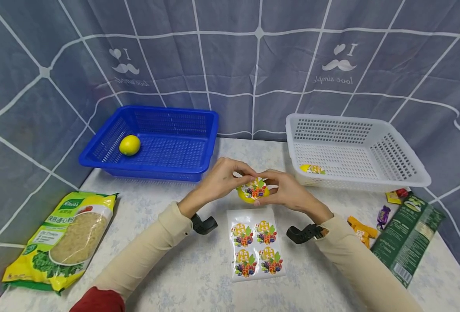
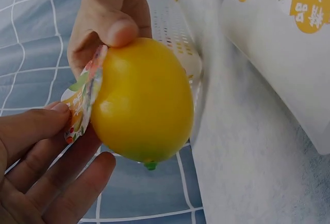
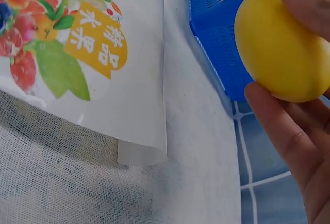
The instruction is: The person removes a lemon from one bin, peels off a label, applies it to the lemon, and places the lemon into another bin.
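Over the middle of the table my right hand [image 1: 290, 190] grips a yellow lemon [image 2: 147, 100] between thumb and fingers. A fruit-print sticker [image 1: 255, 189] lies against the lemon's side; in the left wrist view one edge of it stands away from the skin. My left hand [image 1: 223, 178] pinches that free edge between thumb and finger, its other fingers spread beside the lemon [image 3: 283, 44]. Just below both hands, a white sticker sheet [image 1: 250, 214] with several printed stickers lies on the table, one edge curling up in the right wrist view.
At the back left, a blue basket [image 1: 167, 111] contains one lemon [image 1: 130, 145]. A white basket [image 1: 358, 183] at the back right holds a stickered yellow fruit [image 1: 311, 169]. A yellow Knorr bag [image 1: 66, 238] lies left; a green packet [image 1: 407, 238] and wrapped candies [image 1: 362, 231] lie right.
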Demonstrator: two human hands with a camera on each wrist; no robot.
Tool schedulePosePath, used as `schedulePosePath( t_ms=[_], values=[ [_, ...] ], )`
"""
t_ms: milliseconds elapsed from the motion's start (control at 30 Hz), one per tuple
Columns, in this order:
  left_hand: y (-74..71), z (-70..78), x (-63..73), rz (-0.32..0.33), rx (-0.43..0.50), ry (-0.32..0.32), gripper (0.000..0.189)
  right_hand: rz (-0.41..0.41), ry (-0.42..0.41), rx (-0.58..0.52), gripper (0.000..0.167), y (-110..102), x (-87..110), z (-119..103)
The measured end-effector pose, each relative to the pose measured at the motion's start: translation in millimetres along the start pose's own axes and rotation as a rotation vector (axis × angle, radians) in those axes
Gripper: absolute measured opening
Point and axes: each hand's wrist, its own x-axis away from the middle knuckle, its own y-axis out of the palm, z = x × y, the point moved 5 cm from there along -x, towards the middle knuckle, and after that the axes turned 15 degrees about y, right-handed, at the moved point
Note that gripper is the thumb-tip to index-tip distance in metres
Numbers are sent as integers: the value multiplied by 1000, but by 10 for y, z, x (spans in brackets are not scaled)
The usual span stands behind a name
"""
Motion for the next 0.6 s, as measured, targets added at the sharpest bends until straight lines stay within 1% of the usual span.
schedulePosePath(
  t_ms=[167, 267, 467, 600],
  values=[
    [5, 16, 2, 1, -19, 37, 12, 2, 15, 6, 65, 0, 16, 6],
    [15, 12, 10, 5, -19, 46, 11, -2, 19, 0, 65, 9, 20, 19],
    [51, -7, 33, 2, -37, 46, 13, -20, 16, -66, 62, 30, 11, 55],
    [80, -21, 47, -8, -18, 38, 17, -8, 28, -68, 60, 25, 9, 66]
  ],
)
